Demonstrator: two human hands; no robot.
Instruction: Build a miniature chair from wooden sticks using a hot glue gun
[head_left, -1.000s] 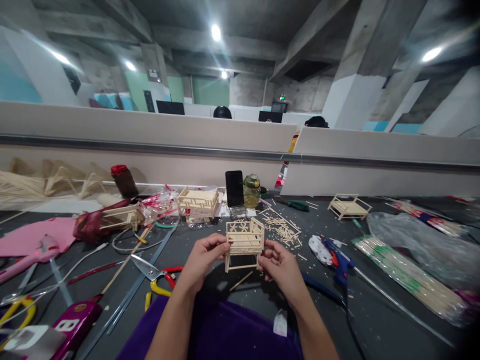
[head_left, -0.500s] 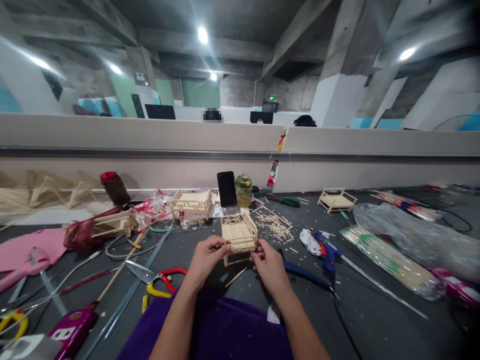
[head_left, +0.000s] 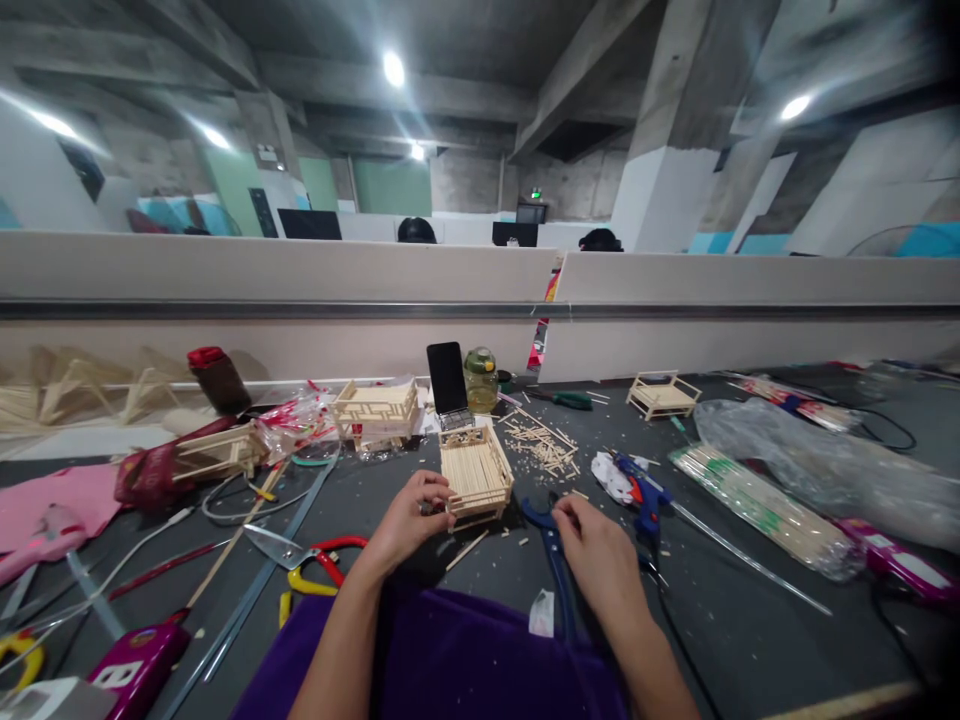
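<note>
A miniature bed frame of thin wooden sticks (head_left: 474,468), with low railings, stands on the dark table in front of me. My left hand (head_left: 411,520) pinches its front left corner between thumb and fingers. My right hand (head_left: 596,550) is apart from the frame, off to its right, with fingertips pressed together. What those fingertips hold, if anything, is hidden. Just left of that hand lies a pair of blue-handled pliers (head_left: 556,565), close to its fingers. A loose stick (head_left: 466,551) lies in front of the frame. Behind it to the right spreads a pile of short cut sticks (head_left: 541,445).
A glue gun (head_left: 645,495) with its cord lies right, near bagged sticks (head_left: 765,510). Scissors (head_left: 300,560) lie left. Other stick models (head_left: 375,412) stand behind, beside a propped phone (head_left: 448,378) and a green-lidded jar (head_left: 481,380). Purple cloth (head_left: 442,650) covers the near edge.
My right hand has let go of the stick frame and moved right, beside the pliers. My left hand stays at the frame's left corner. The view has shifted slightly.
</note>
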